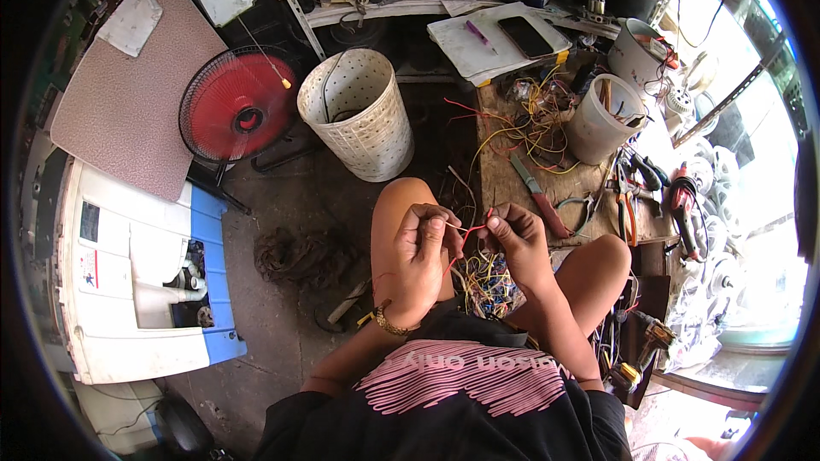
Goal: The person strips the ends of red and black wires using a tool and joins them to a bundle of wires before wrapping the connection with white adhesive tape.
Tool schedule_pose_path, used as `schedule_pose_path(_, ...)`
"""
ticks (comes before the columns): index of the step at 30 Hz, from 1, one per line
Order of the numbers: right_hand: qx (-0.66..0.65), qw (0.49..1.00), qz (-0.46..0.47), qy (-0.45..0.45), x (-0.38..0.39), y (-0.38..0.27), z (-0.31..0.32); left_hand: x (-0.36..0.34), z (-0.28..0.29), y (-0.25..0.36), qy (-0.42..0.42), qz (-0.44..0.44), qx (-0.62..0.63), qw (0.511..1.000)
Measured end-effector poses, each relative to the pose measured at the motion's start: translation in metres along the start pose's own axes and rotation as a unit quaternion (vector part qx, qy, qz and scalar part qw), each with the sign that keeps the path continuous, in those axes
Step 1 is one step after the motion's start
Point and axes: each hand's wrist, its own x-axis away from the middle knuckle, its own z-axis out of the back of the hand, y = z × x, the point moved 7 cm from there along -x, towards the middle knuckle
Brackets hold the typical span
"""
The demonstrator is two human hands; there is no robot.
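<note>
Dark, scuffed floor (278, 329) sunk in shade, speckled pinkish board (115, 111) with rounded corners seen at the left, worn wooden tabletop (504, 192) set at the right, white-edged shelf (401, 9) crowded with clutter along the back, far right side flooded by glaring daylight (773, 94)

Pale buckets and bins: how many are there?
3: a perforated bin on the floor, a tub on the wooden bench, and a bucket beyond that tub. Others may be hidden.

Gap between left hand (418, 248) and right hand (517, 237): crossed by red wire (475, 231). Forward passage: between perforated bin (371, 132) and workbench (495, 172). Rightward obstacles: knife (541, 198), orange-handled pliers (623, 191).
</note>
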Motion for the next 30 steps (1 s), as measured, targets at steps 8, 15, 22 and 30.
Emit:
schedule_pose_path(8, -0.138, 0.99, -0.004, 0.03, 0.002, -0.006, 0.003, 0.001, -0.017, 0.018, -0.088, -0.079, -0.236, 0.965)
schedule_pose_path(15, -0.181, 0.983, 0.004, 0.025, 0.006, -0.008, 0.002, 0.005, -0.042, 0.032, -0.111, -0.177, -0.398, 0.893)
schedule_pose_path(22, -0.158, 0.987, 0.015, 0.026, 0.011, -0.015, -0.003, -0.001, -0.025, 0.017, -0.031, -0.164, -0.309, 0.937)
schedule_pose_path(30, -0.073, 0.996, 0.041, 0.038, 0.013, -0.029, 0.009, -0.002, -0.029, 0.025, -0.038, -0.149, -0.335, 0.93)
